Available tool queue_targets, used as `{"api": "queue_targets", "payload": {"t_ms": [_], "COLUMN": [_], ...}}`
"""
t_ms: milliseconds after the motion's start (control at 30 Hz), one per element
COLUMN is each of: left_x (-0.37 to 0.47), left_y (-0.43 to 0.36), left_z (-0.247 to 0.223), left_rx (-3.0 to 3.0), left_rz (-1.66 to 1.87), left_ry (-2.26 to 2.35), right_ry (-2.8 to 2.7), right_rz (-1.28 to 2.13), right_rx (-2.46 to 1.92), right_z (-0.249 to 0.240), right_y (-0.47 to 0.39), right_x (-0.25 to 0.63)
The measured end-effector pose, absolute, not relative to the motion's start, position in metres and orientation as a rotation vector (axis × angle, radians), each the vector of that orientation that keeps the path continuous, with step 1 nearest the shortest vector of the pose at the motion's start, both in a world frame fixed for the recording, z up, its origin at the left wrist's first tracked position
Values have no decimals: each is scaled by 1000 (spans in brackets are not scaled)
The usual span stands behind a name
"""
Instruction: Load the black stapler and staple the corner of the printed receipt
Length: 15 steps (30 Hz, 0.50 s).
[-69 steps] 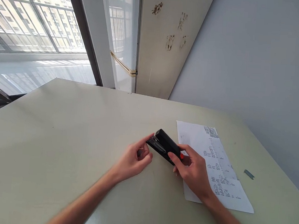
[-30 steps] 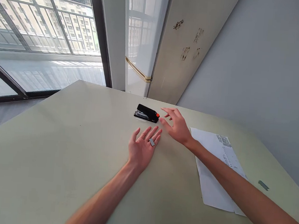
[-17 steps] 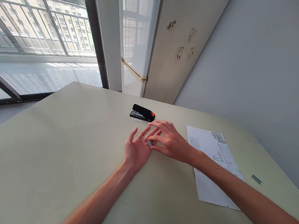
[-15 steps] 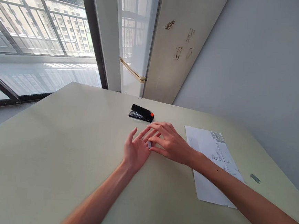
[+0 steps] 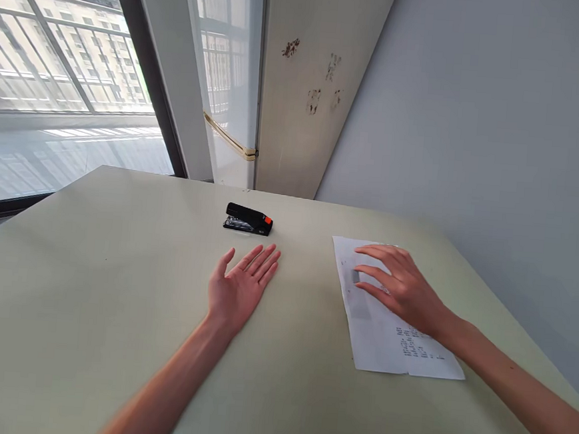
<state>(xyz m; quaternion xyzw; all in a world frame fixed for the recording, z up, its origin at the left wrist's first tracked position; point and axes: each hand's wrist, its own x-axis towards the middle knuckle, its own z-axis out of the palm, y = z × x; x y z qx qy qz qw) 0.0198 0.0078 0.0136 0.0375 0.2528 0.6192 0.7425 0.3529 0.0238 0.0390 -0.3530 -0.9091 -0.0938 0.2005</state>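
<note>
My left hand point(image 5: 237, 293) is palm up with its fingers spread and holds nothing, just in front of the black stapler point(image 5: 248, 220) with an orange-red patch. My right hand point(image 5: 404, 286) is over the white printed sheet point(image 5: 376, 351), fingers curved toward the left. A small grey piece point(image 5: 355, 276) is pinched between its fingertips. The hand and wrist cover part of the sheet's print.
The pale table point(image 5: 113, 297) reaches back to a fridge point(image 5: 295, 144) with brown marks on its side. A grey wall point(image 5: 457, 123) rises on the right, and a dark-framed window point(image 5: 153, 66) is at the left.
My right hand has moved right, away from my left palm to over the sheet, with the small piece in it. The view has shifted, and the small grey strip at the right no longer shows.
</note>
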Motion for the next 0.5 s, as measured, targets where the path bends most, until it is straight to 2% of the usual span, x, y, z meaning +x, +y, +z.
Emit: {"api": "queue_targets", "payload": {"t_ms": [267, 500], "left_x": [25, 29], "left_y": [10, 13], "left_z": [21, 28], "left_rx": [78, 58], "left_rz": [1355, 1365], "left_ry": [601, 651], "right_ry": [-2320, -2181], "right_rz": [-316, -225], "right_rx": [-1537, -1823], "right_z": [10, -10], "right_y": [11, 0], "right_x": [501, 542]}}
